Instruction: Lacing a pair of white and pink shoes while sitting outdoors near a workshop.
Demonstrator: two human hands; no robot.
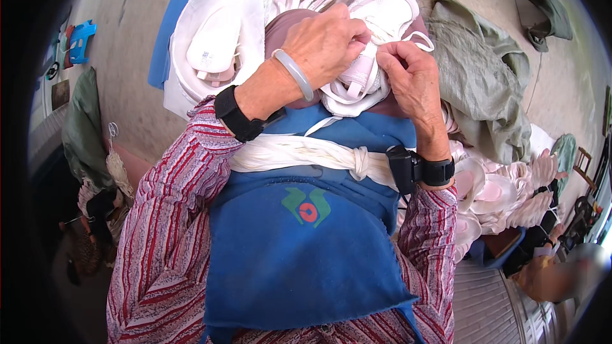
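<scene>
White and pale-pink shoe upper [366, 67] sits on the lap, above a blue apron [299, 242]. Left hand [325, 41] fingers curl closed on its top; right hand [411, 76] fingers pinch its white strap [417, 39].

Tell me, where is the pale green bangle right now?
In the head view, the pale green bangle sits on the person's left wrist, just above the black wristband, left of centre, behind the left hand working on the white shoe piece.
</scene>
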